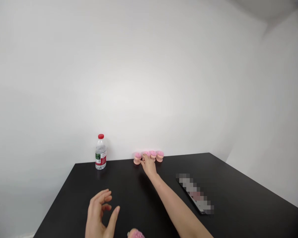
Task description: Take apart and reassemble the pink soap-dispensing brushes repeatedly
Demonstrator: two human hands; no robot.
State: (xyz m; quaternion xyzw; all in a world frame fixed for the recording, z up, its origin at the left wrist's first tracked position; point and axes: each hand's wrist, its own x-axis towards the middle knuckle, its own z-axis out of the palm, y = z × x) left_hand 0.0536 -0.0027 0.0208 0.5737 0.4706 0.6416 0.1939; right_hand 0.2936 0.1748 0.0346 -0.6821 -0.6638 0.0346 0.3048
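Note:
Along the table's back edge stands a row of several small round brushes with pink bristle-like tops and pale bases; the leftmost brush (137, 158) and the rightmost brush (160, 156) show most clearly. My right hand (149, 165) reaches to this row, its thumb and fingers around the second brush (146, 153) from the left, which they partly hide. Close to me, my left hand (100, 215) is raised over the table, fingers curved and thumb apart, holding nothing. Another pink-topped brush (136, 234) is cut off by the bottom edge, just right of my left hand.
A clear plastic bottle (100, 153) with a red cap and a green-and-red label stands at the back left of the black table (228, 188). A flat, long item (193, 193), blurred by pixels, lies on the right. A white wall (149, 82) rises behind the table.

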